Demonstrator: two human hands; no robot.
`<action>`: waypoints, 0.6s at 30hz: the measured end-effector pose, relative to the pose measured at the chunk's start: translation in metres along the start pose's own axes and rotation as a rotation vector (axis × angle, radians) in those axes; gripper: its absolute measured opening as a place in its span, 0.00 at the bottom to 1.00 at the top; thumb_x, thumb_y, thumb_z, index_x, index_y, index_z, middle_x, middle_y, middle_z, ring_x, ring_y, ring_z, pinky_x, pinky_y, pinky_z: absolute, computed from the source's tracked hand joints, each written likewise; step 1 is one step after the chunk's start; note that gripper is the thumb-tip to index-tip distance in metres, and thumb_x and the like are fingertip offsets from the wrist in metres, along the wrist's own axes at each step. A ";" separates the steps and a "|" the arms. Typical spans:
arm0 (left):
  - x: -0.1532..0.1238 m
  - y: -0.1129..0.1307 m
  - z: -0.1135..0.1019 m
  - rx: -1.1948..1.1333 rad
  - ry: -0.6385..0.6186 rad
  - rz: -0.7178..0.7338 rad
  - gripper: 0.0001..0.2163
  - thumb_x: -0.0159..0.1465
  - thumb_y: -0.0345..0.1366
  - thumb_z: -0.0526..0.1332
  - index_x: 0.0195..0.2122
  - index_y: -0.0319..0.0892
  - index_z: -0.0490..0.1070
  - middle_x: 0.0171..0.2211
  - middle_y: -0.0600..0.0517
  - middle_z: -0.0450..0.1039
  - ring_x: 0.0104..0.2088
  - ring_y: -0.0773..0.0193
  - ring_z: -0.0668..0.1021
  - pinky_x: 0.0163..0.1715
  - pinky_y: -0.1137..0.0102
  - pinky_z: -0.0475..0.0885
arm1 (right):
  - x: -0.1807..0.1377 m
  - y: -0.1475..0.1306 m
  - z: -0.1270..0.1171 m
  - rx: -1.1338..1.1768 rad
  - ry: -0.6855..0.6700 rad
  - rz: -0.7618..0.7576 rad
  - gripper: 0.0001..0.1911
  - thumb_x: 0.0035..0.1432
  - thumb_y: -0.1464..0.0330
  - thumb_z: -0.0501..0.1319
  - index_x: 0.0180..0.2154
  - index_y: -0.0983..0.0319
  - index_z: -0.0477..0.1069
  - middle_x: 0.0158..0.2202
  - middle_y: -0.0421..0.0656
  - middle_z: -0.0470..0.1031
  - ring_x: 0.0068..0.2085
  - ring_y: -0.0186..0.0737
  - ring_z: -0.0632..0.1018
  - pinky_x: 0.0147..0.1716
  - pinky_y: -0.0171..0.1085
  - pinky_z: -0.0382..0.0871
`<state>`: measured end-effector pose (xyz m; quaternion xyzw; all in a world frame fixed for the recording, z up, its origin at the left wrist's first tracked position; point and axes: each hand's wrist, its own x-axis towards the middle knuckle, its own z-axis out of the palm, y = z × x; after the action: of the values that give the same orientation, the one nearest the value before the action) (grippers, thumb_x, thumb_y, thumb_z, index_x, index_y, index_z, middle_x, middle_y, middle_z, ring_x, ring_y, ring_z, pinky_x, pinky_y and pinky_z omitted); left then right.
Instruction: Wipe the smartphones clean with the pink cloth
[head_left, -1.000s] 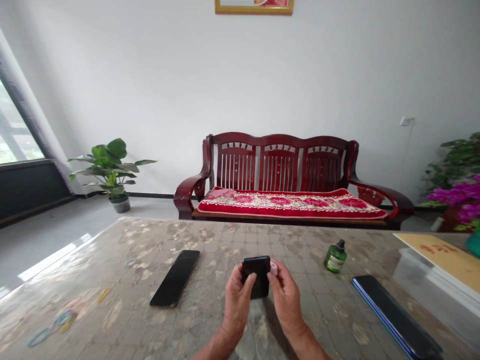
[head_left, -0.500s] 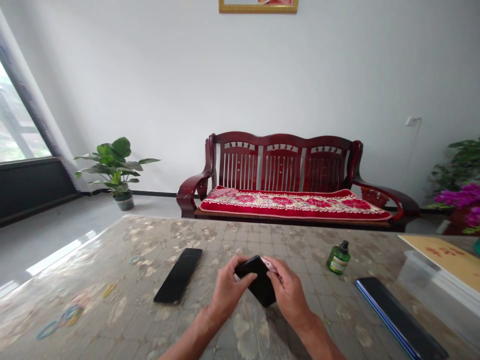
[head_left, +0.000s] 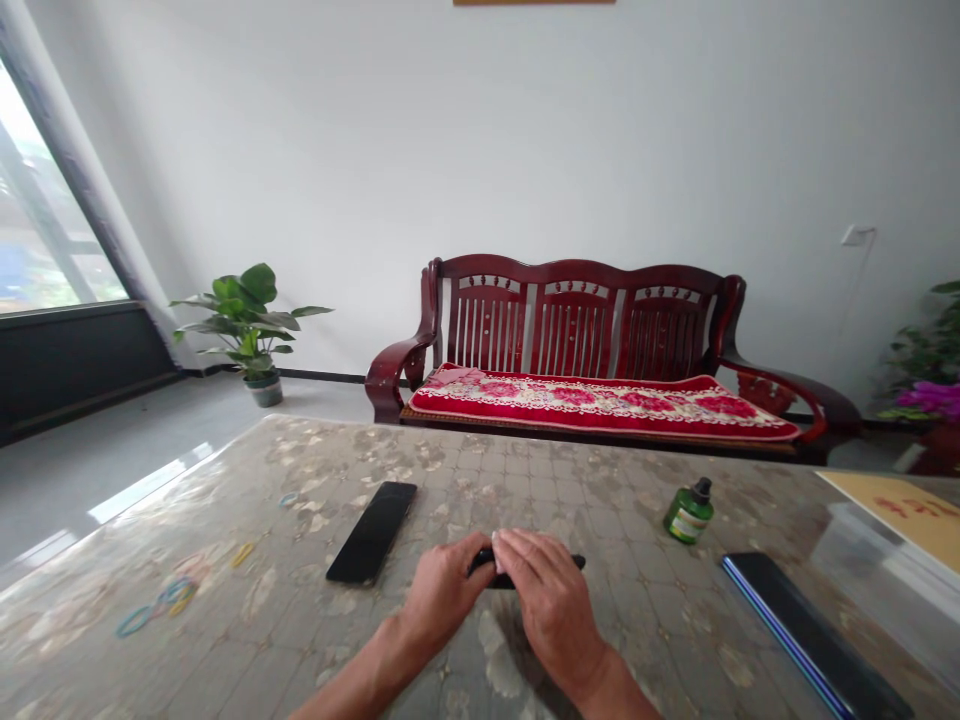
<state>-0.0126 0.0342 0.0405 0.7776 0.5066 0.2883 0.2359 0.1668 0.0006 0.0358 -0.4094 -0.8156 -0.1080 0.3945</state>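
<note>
Above the middle of the table, a black phone (head_left: 507,581) is held nearly edge-on toward me. My left hand (head_left: 444,585) is closed on its left end, thumb and fingers pinching it. My right hand (head_left: 553,592) lies over the phone with its fingers bent together, pressing a small pale pink cloth or tissue (head_left: 498,546) against it. Most of that pale piece is hidden under the fingers. A second black phone (head_left: 373,532) lies flat on the table, left of my hands.
The patterned table cover (head_left: 630,640) carries a green bottle (head_left: 688,512) and a dark, blue-edged phone-like slab (head_left: 814,635) at right. Beyond it stands a clear box (head_left: 877,570) under a tan card (head_left: 896,505). Several rubber bands (head_left: 161,605) lie at left; a wooden bench (head_left: 574,320) stands behind.
The held phone has turned from face-visible to nearly edge-on. My right hand has moved from its right edge to over it, carrying the pale piece along. The view has shifted slightly.
</note>
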 end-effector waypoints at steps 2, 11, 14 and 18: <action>-0.007 -0.004 0.008 0.015 0.037 -0.035 0.05 0.63 0.35 0.59 0.32 0.47 0.75 0.28 0.56 0.79 0.29 0.62 0.80 0.29 0.74 0.64 | -0.002 -0.004 0.004 -0.049 -0.006 -0.049 0.22 0.68 0.72 0.50 0.61 0.56 0.65 0.54 0.45 0.76 0.55 0.42 0.75 0.56 0.43 0.69; -0.018 -0.019 0.015 0.059 0.079 -0.124 0.07 0.65 0.40 0.59 0.38 0.49 0.76 0.30 0.55 0.80 0.32 0.61 0.81 0.32 0.74 0.65 | -0.023 0.045 -0.008 -0.211 0.067 0.045 0.20 0.69 0.73 0.49 0.56 0.54 0.70 0.51 0.41 0.78 0.53 0.40 0.76 0.58 0.45 0.63; -0.018 -0.020 0.016 0.068 0.086 -0.148 0.07 0.65 0.39 0.59 0.38 0.49 0.76 0.30 0.55 0.80 0.31 0.61 0.80 0.31 0.74 0.65 | -0.027 0.053 -0.009 -0.245 0.105 0.062 0.19 0.69 0.73 0.50 0.55 0.55 0.71 0.50 0.41 0.78 0.53 0.41 0.76 0.57 0.44 0.63; -0.020 -0.019 0.020 0.053 0.099 -0.156 0.06 0.64 0.40 0.59 0.38 0.49 0.76 0.30 0.56 0.80 0.32 0.61 0.80 0.32 0.74 0.65 | -0.020 0.031 0.001 -0.203 0.072 0.033 0.20 0.69 0.74 0.50 0.57 0.55 0.70 0.51 0.41 0.78 0.53 0.40 0.76 0.58 0.44 0.63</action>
<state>-0.0174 0.0210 0.0096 0.7265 0.5842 0.2936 0.2114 0.1969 0.0094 0.0156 -0.4566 -0.7788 -0.1981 0.3818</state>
